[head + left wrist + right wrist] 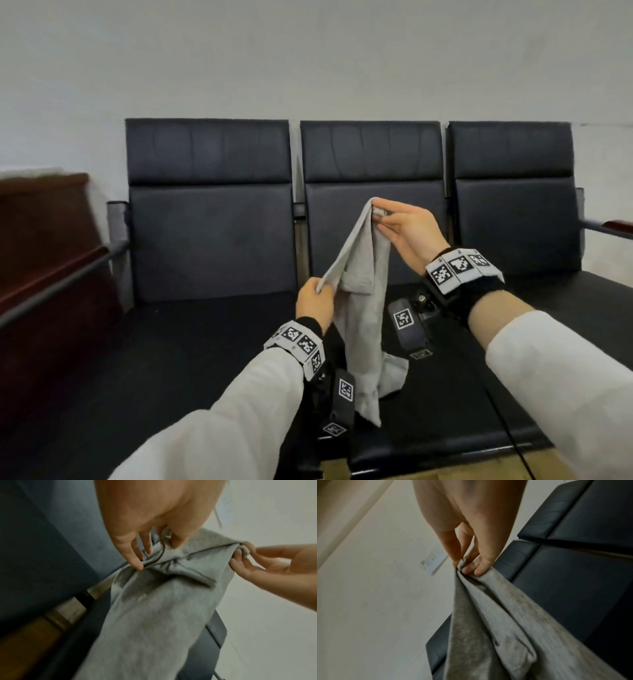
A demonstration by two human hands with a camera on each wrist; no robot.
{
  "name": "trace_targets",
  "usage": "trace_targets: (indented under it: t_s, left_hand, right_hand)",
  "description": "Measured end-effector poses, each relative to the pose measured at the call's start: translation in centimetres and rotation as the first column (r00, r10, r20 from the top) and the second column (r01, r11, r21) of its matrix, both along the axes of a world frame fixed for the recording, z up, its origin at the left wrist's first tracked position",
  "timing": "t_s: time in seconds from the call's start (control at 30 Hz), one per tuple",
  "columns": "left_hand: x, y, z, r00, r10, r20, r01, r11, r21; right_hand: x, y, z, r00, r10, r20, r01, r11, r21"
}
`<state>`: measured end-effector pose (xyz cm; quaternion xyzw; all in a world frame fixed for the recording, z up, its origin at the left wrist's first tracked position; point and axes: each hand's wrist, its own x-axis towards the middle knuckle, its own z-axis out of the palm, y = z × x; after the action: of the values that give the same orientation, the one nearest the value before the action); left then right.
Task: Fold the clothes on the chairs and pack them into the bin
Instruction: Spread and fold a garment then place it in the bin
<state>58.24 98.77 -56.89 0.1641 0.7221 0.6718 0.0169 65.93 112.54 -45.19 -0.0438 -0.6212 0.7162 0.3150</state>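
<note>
Grey garment [359, 308] lifted for folding, pinched by left hand [313, 301] and right hand [407, 229].
Next, it should be spread flat on the chair seat [205, 342] at 6 o'clock (no bin visible).

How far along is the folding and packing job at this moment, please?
Done: nothing visibly packed; no bin is in view. In hand: the left hand and right hand pinch the grey garment, unfolded, above the middle chair. Left: folding it, then packing.
</note>
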Motion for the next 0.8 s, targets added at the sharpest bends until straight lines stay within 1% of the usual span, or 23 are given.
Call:
trace_targets:
  t_s: [0.07, 0.1, 0.17, 0.2, 0.27, 0.3, 0.33, 0.37, 0.43, 0.47, 0.5, 0.53, 0.57, 0.6, 0.63, 0.67, 0.7, 0.77, 0.8]
  left_hand:
    - [-0.8, -3.8, 0.7, 1.000, 0.007, 0.001, -0.007, 1.000, 0.023]
    - [-0.8, -5.6, 1.2, 1.000, -0.016, -0.010, 0.016, 1.000, 0.007]
    - [-0.4, -8.4, 1.6, 0.994, -0.105, -0.037, 0.103, 0.994, -0.048]
    - [-0.1, -9.4, 1.6, 0.985, -0.169, -0.021, 0.167, 0.984, -0.069]
    - [1.2, -10.1, 1.4, 0.965, -0.251, 0.071, 0.256, 0.965, -0.058]
    - [1.6, -10.2, 1.1, 0.967, -0.235, 0.104, 0.240, 0.970, -0.045]
    - [1.6, -10.2, 0.6, 0.978, -0.177, 0.113, 0.182, 0.983, -0.034]
    - [1.2, -10.4, 0.1, 0.988, -0.083, 0.129, 0.087, 0.996, -0.022]
    - [0.1, -11.3, -0.9, 0.976, 0.084, 0.202, -0.082, 0.996, -0.018]
    - [-0.5, -12.0, -1.7, 0.963, 0.128, 0.238, -0.123, 0.992, -0.037]
    - [-1.2, -12.6, -2.5, 0.957, 0.159, 0.243, -0.141, 0.986, -0.088]
    - [-2.1, -13.5, -3.7, 0.950, 0.195, 0.244, -0.165, 0.976, -0.139]
    - [-2.8, -14.3, -4.8, 0.938, 0.250, 0.239, -0.211, 0.961, -0.178]
    - [-3.7, -15.2, -5.9, 0.915, 0.299, 0.271, -0.259, 0.950, -0.175]
    - [-3.9, -16.1, -6.6, 0.887, 0.328, 0.325, -0.290, 0.943, -0.163]
    - [-4.2, -16.7, -7.3, 0.860, 0.347, 0.375, -0.319, 0.938, -0.138]
    - [-4.7, -17.4, -7.8, 0.842, 0.352, 0.409, -0.336, 0.935, -0.113]
    - [-5.7, -18.4, -8.9, 0.790, 0.350, 0.503, -0.408, 0.913, 0.007]
    - [-6.1, -18.8, -9.1, 0.760, 0.328, 0.562, -0.442, 0.894, 0.076]
  right_hand:
    - [-0.6, -2.3, 0.0, 0.999, 0.044, 0.005, -0.044, 0.999, 0.001]
    - [-0.8, -3.5, 0.1, 0.997, 0.071, 0.007, -0.072, 0.997, 0.009]
    - [-1.1, -6.3, 0.3, 0.988, 0.152, 0.015, -0.152, 0.988, 0.031]
    - [-1.4, -7.9, 0.3, 0.977, 0.212, 0.027, -0.213, 0.976, 0.049]
    - [-1.8, -11.0, 0.0, 0.941, 0.330, 0.076, -0.336, 0.937, 0.095]
    - [-2.1, -12.5, -0.3, 0.921, 0.374, 0.113, -0.386, 0.914, 0.123]
    - [-2.5, -13.8, -0.7, 0.905, 0.398, 0.149, -0.419, 0.895, 0.152]
    - [-2.9, -14.9, -1.2, 0.898, 0.401, 0.183, -0.432, 0.883, 0.184]
    - [-3.6, -16.1, -3.2, 0.905, 0.345, 0.251, -0.407, 0.872, 0.272]
    - [-4.1, -16.2, -5.0, 0.910, 0.295, 0.292, -0.385, 0.864, 0.325]
    - [-4.4, -16.1, -7.0, 0.906, 0.243, 0.346, -0.374, 0.841, 0.390]
    - [-4.7, -15.8, -9.4, 0.885, 0.182, 0.429, -0.387, 0.801, 0.457]
    - [-4.9, -15.5, -11.6, 0.842, 0.115, 0.527, -0.421, 0.751, 0.508]
    - [-4.9, -15.2, -13.7, 0.787, 0.052, 0.615, -0.468, 0.700, 0.540]
    - [-4.7, -15.0, -15.5, 0.733, -0.005, 0.680, -0.518, 0.644, 0.563]
    - [-4.4, -14.8, -17.1, 0.694, -0.060, 0.717, -0.554, 0.592, 0.585]
    - [-4.2, -14.7, -18.4, 0.671, -0.103, 0.734, -0.576, 0.550, 0.604]
    - [-3.9, -14.9, -20.3, 0.671, -0.156, 0.725, -0.592, 0.476, 0.651]
    - [-3.9, -14.8, -21.0, 0.690, -0.179, 0.701, -0.582, 0.439, 0.685]
